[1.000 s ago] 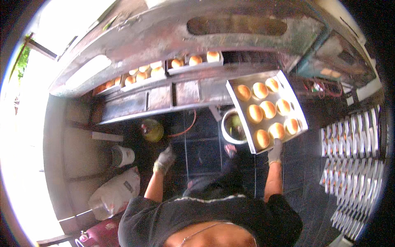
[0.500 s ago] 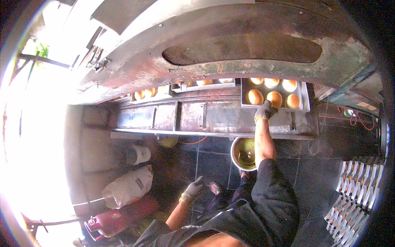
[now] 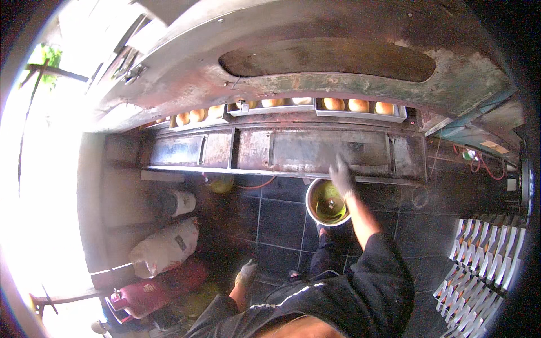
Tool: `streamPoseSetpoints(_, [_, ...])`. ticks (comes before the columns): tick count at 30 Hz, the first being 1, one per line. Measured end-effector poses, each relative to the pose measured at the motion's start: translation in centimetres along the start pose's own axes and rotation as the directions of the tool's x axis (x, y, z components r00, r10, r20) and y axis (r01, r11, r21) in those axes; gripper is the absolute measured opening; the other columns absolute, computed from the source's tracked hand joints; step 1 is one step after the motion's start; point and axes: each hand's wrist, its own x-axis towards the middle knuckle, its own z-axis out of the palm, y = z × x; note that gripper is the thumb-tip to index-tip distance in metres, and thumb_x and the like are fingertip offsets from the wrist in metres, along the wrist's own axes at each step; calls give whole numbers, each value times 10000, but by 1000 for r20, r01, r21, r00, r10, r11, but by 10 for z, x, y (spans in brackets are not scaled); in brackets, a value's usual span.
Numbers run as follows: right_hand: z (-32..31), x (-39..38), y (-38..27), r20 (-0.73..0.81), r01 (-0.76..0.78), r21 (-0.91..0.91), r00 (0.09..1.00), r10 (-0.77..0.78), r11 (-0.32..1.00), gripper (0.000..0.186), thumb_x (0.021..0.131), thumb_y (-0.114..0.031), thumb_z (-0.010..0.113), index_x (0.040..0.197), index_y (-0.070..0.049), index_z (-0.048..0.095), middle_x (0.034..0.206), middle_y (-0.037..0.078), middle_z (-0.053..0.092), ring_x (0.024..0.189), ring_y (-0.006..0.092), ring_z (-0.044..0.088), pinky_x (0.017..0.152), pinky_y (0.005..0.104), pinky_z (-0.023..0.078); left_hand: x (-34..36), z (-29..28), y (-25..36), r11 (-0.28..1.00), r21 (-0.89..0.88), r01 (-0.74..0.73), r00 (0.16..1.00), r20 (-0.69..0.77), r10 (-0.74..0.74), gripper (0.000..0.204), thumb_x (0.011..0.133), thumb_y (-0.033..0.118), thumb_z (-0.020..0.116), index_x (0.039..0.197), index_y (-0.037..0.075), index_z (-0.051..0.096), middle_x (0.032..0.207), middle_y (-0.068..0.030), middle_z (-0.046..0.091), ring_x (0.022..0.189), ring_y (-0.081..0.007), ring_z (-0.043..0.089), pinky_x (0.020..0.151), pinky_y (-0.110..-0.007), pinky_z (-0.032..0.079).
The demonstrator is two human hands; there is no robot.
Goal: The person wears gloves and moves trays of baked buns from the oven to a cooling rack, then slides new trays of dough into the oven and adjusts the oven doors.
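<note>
My right hand point(image 3: 341, 174), in a grey glove and smeared by motion, is at the front edge of the stained metal oven point(image 3: 253, 149), fingers stretched out, holding nothing. Just below it a round pale bucket point(image 3: 326, 211) with yellow-green liquid stands on the floor. Several trays point(image 3: 360, 115) of round golden buns point(image 3: 359, 105) sit inside the oven opening under the curved metal hood point(image 3: 338, 22). My left hand point(image 3: 245, 273), also gloved, hangs low by my body, its fingers loosely open with nothing visible in them.
Stacked narrow pale trays point(image 3: 487, 253) stand at the right. On the left are a white sack point(image 3: 160, 248), a red gas cylinder point(image 3: 146, 293), a white container point(image 3: 183, 203) and a yellowish cylinder point(image 3: 217, 183) with an orange hose point(image 3: 256, 186). Dark tiles point(image 3: 279, 225) cover the floor.
The tray of buns held by my right hand went up into the oven's right part and now sits further in. That hand has let go and moved back down.
</note>
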Motion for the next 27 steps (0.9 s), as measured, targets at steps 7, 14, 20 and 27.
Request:
streamPoseSetpoints(7, [-2,-248,24,882,607,-251,464,-79,754,230,833,-209,565,899,-41,709,881,155,714,853,351,685,769,461,532,32,3,-14,-72,752,-656,239,297,925,300,758,106,692,1050,77,628,1010,-158,610,928,-378,614,791,-432,520])
streamPoseSetpoints(14, [-82,-392,-11,407,-47,-890,371,835,454,295,810,-233,580,961,-36,740,1030,194,710,971,355,691,821,448,552,-77,-31,-95,862,-236,-448,893,-163,419,246,921,338,579,984,104,540,928,-51,556,758,-277,560,743,-418,477])
streamPoseSetpoints(20, [-63,-428,29,901,679,-402,172,399,615,279,817,-228,609,910,11,721,867,198,721,718,311,719,658,437,574,-125,-71,-112,458,-849,-262,959,-281,29,668,933,421,553,1446,73,304,1372,-157,484,965,-374,599,925,-550,420])
streamPoseSetpoints(27, [75,-284,-120,627,-116,-640,492,603,760,269,794,-268,616,870,-17,677,761,114,686,607,238,662,542,362,551,-53,-152,-52,874,142,-465,831,-271,487,192,912,245,586,1046,113,547,983,-90,609,784,-286,589,694,-438,479])
